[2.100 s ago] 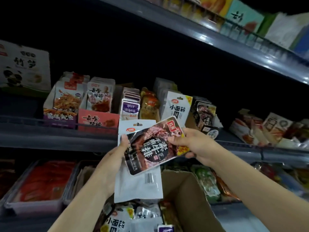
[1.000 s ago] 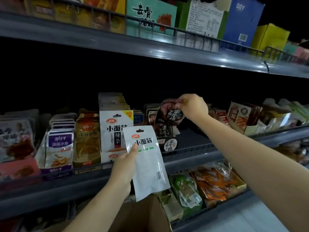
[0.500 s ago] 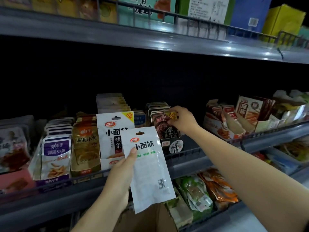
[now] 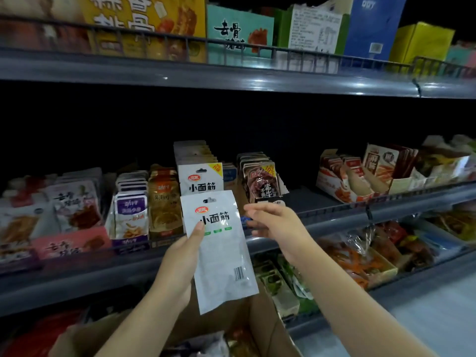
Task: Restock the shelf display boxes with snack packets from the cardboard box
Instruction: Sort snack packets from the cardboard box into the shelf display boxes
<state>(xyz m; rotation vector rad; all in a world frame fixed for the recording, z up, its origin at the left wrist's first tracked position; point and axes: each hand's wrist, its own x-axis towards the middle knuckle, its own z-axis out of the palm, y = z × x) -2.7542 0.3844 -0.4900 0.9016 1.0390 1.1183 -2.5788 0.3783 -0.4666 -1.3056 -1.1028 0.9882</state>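
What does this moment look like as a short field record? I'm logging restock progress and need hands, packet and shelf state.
left hand: holds white packet upright, thumb on its front
right hand: empty, fingers relaxed, beside the packet's upper right edge
matching display box: on the middle shelf, directly behind the held packet, holding same-label packets
dark red packets: standing in the box to its right
cardboard box: open, below the hands

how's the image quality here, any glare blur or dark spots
Head view: glare streaks the upper shelf edge; the gap beneath it is nearly black; the right hand is motion-blurred, the white packet in the left hand readable; wide-angle bends the shelves.
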